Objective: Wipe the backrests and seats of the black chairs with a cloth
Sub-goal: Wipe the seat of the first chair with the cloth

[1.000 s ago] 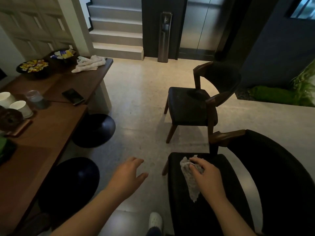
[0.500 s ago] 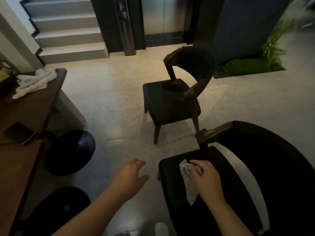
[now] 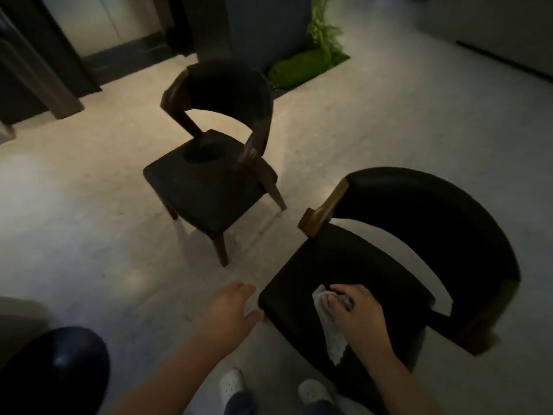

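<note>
Your view has swung right since the earlier frame, while the cloth (image 3: 331,324) has stayed at the front left of the near chair's (image 3: 466,310) seat (image 3: 353,265), at 5 o'clock in the view. Your right hand (image 3: 359,314) still grips it, the fingers now curled more tightly over its upper end, and the pale tail trails toward the seat's front edge. That chair's curved backrest (image 3: 443,223) now shows in full at 3 o'clock.

Your left hand (image 3: 232,307) hangs with fingers spread and holds nothing. Its thumb has come just beside the seat's front corner, and you cannot tell whether it touches.

At 11 o'clock the far chair (image 3: 209,187) stands well apart on the pale floor (image 3: 89,205). Your white shoes (image 3: 232,384) show at 6 o'clock, a round black base (image 3: 54,369) at 8 o'clock and a green plant (image 3: 302,67) at 1 o'clock.
</note>
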`<move>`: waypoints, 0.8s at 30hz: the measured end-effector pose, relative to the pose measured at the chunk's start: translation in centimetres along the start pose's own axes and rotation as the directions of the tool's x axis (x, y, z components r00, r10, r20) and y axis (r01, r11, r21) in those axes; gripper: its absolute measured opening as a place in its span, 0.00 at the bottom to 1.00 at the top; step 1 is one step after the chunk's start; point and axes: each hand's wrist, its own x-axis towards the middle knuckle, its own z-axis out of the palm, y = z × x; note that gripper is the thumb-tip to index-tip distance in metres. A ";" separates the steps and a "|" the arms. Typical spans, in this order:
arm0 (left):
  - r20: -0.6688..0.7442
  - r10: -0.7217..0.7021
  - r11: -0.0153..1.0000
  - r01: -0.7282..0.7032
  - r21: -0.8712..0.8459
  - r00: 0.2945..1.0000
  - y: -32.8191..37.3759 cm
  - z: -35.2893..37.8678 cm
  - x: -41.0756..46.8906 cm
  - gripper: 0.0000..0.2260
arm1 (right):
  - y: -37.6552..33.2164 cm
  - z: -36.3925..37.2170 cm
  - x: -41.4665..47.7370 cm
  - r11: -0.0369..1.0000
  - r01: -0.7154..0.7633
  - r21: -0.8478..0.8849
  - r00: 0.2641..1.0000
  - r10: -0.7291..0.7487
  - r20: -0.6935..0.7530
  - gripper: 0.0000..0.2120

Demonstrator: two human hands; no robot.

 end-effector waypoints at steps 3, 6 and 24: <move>0.084 0.072 0.996 -0.076 0.042 0.994 -1.1 -0.7 1.7 0.21 | -0.4 0.8 -1.6 0.995 -0.103 0.003 0.991 0.103 -0.086 0.13; 0.150 0.152 0.984 -0.164 0.069 0.977 -1.2 -0.8 3.3 0.21 | -0.4 0.9 -2.8 0.979 -0.198 0.038 0.967 0.202 -0.153 0.13; 0.443 0.351 0.816 -0.501 0.287 0.825 9.1 2.1 15.2 0.23 | 6.1 -0.4 -0.6 0.778 -0.535 0.329 0.745 0.618 -0.251 0.14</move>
